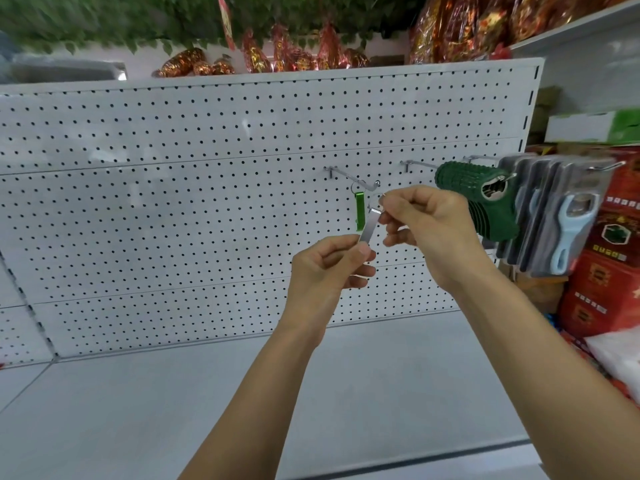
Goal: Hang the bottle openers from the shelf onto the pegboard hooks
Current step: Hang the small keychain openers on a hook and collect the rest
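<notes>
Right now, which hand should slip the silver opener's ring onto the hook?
Right hand: it pinches the ring beside the hook tip; the left hand only steadies the flat silver metal opener.

We see green leafy garland (104, 22) strung along top, far. Red-and-gold foil decorations (301, 53) sit on top edge behind board, more heaped on high right ledge (485, 19). Far right we note stacked red boxes (606, 289), white-and-green box (595, 126) above them. White plastic bag (620, 355) lies at right edge, near us. Left top we make out grey tray (65, 71), blurred.
</notes>
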`<state>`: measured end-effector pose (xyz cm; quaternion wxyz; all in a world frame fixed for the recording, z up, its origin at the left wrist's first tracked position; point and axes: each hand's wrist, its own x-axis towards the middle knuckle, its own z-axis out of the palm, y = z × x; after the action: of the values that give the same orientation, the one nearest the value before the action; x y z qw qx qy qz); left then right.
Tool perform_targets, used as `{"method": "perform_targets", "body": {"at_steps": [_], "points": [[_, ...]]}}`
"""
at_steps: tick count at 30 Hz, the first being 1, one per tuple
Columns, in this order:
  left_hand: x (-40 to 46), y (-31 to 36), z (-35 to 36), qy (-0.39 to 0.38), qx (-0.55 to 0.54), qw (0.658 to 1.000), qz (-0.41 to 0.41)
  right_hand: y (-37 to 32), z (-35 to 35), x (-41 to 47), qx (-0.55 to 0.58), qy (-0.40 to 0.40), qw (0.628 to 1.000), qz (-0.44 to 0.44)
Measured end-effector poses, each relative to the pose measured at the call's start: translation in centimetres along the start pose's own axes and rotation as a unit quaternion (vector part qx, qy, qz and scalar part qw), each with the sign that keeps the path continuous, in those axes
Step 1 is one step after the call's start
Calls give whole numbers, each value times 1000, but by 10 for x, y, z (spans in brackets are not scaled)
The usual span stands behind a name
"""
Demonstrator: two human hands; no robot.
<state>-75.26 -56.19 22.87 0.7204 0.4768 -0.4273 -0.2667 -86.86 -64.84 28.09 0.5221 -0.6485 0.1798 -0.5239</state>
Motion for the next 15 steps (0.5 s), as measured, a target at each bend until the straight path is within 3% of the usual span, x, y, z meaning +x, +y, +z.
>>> {"method": "perform_targets", "body": {"at_steps": [9, 15], "points": [[4, 2, 9, 14, 133, 988, 70, -14, 1, 22, -74, 21, 997, -31], [-5, -19, 1, 24, 345, 932, 104, -2, 4, 36, -118, 14, 993, -2]]}}
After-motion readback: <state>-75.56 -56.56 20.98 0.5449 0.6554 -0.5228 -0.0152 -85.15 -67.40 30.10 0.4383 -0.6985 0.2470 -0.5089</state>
